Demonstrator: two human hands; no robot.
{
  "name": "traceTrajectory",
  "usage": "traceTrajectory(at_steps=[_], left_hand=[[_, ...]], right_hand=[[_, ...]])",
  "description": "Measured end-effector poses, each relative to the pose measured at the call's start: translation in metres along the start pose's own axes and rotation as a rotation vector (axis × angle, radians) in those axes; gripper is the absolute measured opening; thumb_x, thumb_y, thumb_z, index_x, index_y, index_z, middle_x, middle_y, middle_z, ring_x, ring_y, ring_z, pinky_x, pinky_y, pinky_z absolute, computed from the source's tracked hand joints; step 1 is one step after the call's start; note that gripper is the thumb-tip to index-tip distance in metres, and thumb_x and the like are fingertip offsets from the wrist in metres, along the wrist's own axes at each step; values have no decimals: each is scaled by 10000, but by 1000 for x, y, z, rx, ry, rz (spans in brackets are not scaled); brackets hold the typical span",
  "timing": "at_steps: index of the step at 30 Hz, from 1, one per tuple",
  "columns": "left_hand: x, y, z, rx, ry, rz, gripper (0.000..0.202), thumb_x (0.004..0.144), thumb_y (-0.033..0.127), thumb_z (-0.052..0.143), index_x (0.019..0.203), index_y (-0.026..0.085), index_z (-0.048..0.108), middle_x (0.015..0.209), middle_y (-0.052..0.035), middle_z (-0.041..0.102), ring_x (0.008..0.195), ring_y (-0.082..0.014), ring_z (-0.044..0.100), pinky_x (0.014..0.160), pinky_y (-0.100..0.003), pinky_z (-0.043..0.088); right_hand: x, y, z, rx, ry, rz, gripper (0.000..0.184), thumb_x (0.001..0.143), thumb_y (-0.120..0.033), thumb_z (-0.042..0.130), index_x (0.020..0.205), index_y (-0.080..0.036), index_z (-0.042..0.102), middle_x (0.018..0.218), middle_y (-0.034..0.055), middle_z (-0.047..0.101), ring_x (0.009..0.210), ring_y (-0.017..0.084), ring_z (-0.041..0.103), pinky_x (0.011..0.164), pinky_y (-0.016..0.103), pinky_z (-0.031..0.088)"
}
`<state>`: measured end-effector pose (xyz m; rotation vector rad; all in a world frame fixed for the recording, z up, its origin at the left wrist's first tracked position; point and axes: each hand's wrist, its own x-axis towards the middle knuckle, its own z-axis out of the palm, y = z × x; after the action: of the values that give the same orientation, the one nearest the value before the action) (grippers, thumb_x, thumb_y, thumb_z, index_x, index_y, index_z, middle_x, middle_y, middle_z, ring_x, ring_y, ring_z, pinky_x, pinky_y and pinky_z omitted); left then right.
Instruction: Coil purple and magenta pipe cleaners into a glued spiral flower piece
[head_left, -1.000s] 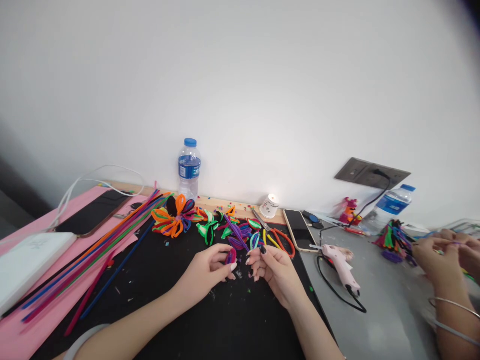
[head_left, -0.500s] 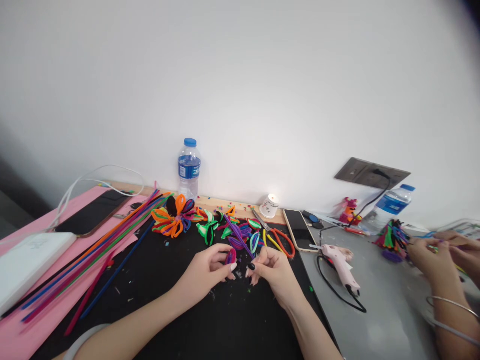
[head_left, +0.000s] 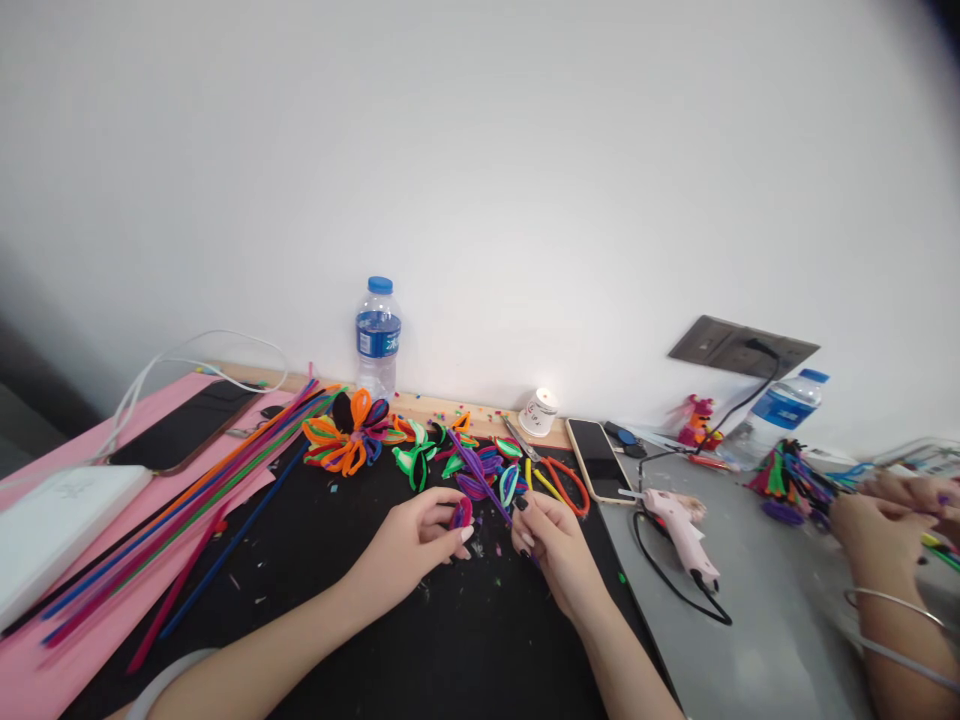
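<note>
My left hand [head_left: 424,540] is closed on a small folded loop of magenta and purple pipe cleaner [head_left: 462,513], pinched between thumb and fingers. Opposite it, my right hand [head_left: 547,545] pinches the near end of a straight purple pipe cleaner [head_left: 480,472]. That stem slants away to the upper left over a heap of purple, green and white pipe-cleaner loops [head_left: 486,465]. Green and white leaf-like loops [head_left: 415,460] lie just beyond my left hand. Left of those is a pipe-cleaner flower [head_left: 352,435] with orange, black and purple petals.
Long pipe cleaners [head_left: 217,480] lie on pink paper at left, near a white box [head_left: 67,540]. Orange-handled scissors [head_left: 566,485], a phone [head_left: 600,460] and a corded pink glue gun [head_left: 682,535] are at right. A bottle [head_left: 378,340] stands behind. Another person's hands [head_left: 885,520] work far right.
My right hand has shifted slightly right and now grips the end of the purple pipe cleaner. My left hand stays put with its loop. The other person's hands have moved a little.
</note>
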<state>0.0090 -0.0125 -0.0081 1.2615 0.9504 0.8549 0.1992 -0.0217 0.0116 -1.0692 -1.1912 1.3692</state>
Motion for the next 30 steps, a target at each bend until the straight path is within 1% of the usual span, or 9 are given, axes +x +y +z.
traceTrajectory(at_steps=[3,7,10,15,20,24,27,30], left_hand=[[0,0,0,-3,6,0,333,764,334,620,1036,160,539,966,-91,695,697,-191,684,605,-282,493],[0,1,0,2,10,-1,335,759,337,625,1033,164,538,960,-84,693,688,-187,685,602,-275,494],[0,0,0,5,7,13,323,771,327,616,1035,163,532,959,-84,689,689,-180,682,605,-269,494],[0,0,-1,8,0,14,312,778,322,610,1031,160,529,966,-91,688,689,-179,682,606,-269,492],[0,0,0,-1,1,11,305,773,326,615,1021,167,534,971,-85,689,688,-181,684,606,-272,491],[0,1,0,3,5,8,309,768,328,620,1019,172,531,961,-79,692,691,-182,684,610,-273,494],[0,2,0,4,4,12,309,770,325,617,1021,168,528,962,-83,692,691,-179,683,612,-272,495],[0,2,0,4,9,13,313,768,336,618,1017,169,529,964,-85,692,688,-183,685,608,-276,497]], right_hand=[[-1,1,0,-47,20,7,391,827,-375,566,517,-197,405,480,-53,349,445,89,270,451,239,211],[-1,3,0,36,-2,67,352,770,-270,602,538,-215,343,412,-94,297,374,57,167,404,220,113],[-2,3,1,95,-8,66,318,754,-216,588,571,-217,329,404,-110,297,363,47,154,393,207,102],[-2,0,2,169,-79,102,251,719,-134,544,642,-221,321,404,-132,282,366,41,131,392,195,86],[-4,-3,5,139,-119,111,206,711,-151,532,752,-227,344,417,-148,261,368,39,107,391,186,74],[-4,-3,5,88,-112,103,249,703,-144,510,842,-242,328,408,-158,281,369,48,119,394,184,76],[-3,0,4,71,-104,86,279,711,-153,510,860,-251,296,408,-165,296,364,48,126,387,182,83],[-1,3,3,44,-93,78,292,716,-174,528,827,-255,270,415,-166,284,364,47,129,383,178,91]])
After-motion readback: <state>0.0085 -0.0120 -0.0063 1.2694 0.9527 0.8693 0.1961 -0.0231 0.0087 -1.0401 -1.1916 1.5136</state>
